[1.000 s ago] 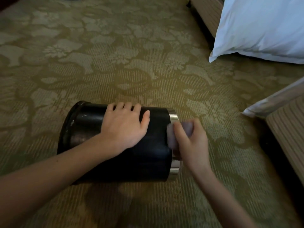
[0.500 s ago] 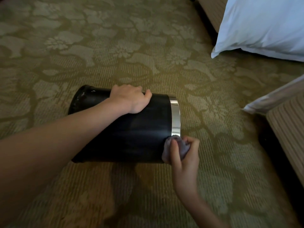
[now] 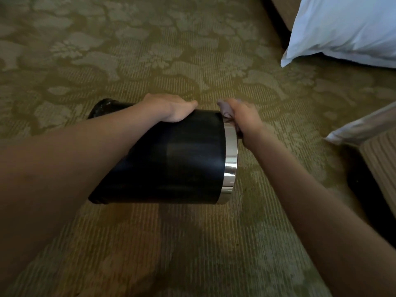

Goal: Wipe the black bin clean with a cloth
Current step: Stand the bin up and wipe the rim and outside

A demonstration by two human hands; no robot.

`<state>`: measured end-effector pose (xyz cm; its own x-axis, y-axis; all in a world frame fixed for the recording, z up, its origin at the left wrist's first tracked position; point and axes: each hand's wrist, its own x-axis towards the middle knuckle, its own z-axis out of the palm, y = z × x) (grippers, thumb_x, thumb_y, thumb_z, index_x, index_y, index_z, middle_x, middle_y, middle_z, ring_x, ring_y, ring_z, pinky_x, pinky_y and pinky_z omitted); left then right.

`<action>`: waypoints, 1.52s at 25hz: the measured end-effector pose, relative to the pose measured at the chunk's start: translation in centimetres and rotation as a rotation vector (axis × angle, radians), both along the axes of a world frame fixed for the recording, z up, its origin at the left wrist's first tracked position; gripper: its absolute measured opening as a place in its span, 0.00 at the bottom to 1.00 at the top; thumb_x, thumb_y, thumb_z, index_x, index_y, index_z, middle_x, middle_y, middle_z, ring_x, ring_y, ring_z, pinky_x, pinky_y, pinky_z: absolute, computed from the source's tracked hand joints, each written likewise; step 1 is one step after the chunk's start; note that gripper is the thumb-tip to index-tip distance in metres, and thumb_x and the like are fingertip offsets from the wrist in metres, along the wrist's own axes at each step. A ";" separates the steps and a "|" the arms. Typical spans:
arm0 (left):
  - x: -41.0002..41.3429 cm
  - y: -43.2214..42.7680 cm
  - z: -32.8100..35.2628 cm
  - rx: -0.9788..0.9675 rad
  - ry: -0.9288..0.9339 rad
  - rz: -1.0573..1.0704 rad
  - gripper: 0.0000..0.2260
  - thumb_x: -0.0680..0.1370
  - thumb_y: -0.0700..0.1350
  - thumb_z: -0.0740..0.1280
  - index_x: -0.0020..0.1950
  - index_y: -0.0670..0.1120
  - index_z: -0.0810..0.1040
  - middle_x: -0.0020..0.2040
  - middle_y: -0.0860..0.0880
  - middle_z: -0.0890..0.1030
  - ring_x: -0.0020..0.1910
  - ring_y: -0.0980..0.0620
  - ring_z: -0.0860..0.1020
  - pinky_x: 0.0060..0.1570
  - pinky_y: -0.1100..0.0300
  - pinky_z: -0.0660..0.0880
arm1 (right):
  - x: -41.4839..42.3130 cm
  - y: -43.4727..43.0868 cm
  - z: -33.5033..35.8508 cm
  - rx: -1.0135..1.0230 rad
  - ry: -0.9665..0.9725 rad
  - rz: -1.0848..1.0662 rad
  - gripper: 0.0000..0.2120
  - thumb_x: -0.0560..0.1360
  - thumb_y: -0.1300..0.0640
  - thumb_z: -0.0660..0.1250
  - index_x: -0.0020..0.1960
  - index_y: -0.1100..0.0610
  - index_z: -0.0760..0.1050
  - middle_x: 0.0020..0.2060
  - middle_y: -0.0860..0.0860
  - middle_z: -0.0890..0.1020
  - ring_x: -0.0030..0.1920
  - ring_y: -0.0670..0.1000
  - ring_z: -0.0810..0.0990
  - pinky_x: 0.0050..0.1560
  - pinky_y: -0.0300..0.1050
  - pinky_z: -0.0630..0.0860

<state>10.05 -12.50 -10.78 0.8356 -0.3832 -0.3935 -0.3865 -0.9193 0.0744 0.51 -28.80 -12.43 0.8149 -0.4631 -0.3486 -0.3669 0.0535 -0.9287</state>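
The black bin (image 3: 175,159) lies on its side on the carpet, its silver rim band (image 3: 231,159) facing right. My left hand (image 3: 171,108) rests over the bin's far upper side, fingers curled over the top and out of sight. My right hand (image 3: 243,116) grips a small grey-purple cloth (image 3: 224,108) and holds it against the top of the silver rim. Most of the cloth is hidden inside the hand. My left forearm covers the bin's left part.
Green patterned carpet (image 3: 150,50) surrounds the bin. A white pillow (image 3: 347,28) lies at the upper right. A second white pillow (image 3: 364,127) and a striped upholstered edge (image 3: 383,166) stand at the right.
My right hand moved the cloth from the rim's near lower side up to its top. The bin appears larger and closer. My left hand stayed on the bin's upper side.
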 end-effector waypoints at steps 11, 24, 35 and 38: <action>1.8 -0.8 0.8 -0.292 -0.308 -0.027 0.26 0.81 0.60 0.51 0.55 0.43 0.80 0.48 0.40 0.79 0.52 0.38 0.78 0.49 0.48 0.73 | -15.0 7.9 -9.7 -0.363 -0.486 -0.153 0.07 0.79 0.44 0.64 0.56 0.39 0.68 0.50 0.46 0.77 0.49 0.51 0.80 0.47 0.48 0.79; 0.0 1.6 -1.2 -0.213 -0.503 -0.227 0.30 0.79 0.62 0.45 0.71 0.46 0.69 0.69 0.45 0.75 0.69 0.44 0.71 0.69 0.47 0.64 | 4.7 -0.3 0.7 -0.471 -0.035 0.007 0.11 0.77 0.53 0.63 0.37 0.55 0.73 0.32 0.49 0.76 0.34 0.52 0.75 0.35 0.49 0.70; 5.3 -0.2 -0.7 -0.133 -0.354 -0.198 0.33 0.77 0.66 0.42 0.65 0.48 0.73 0.63 0.43 0.78 0.62 0.41 0.74 0.51 0.48 0.65 | -7.8 6.3 -10.2 -0.388 -0.467 -0.231 0.04 0.82 0.45 0.63 0.53 0.41 0.68 0.46 0.41 0.78 0.44 0.43 0.80 0.42 0.36 0.77; 5.8 -0.4 -0.4 -0.133 -0.328 -0.182 0.32 0.77 0.66 0.42 0.65 0.49 0.73 0.63 0.44 0.78 0.61 0.41 0.75 0.48 0.49 0.62 | -8.8 7.0 -12.3 -0.373 -0.407 -0.254 0.06 0.81 0.43 0.61 0.54 0.43 0.68 0.47 0.43 0.78 0.46 0.46 0.80 0.46 0.41 0.77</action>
<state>15.86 -12.87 -11.18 0.8225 -0.5661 -0.0541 -0.5651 -0.8243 0.0336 -8.25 -21.79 -24.77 0.6969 -0.6912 0.1913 0.0034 -0.2634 -0.9647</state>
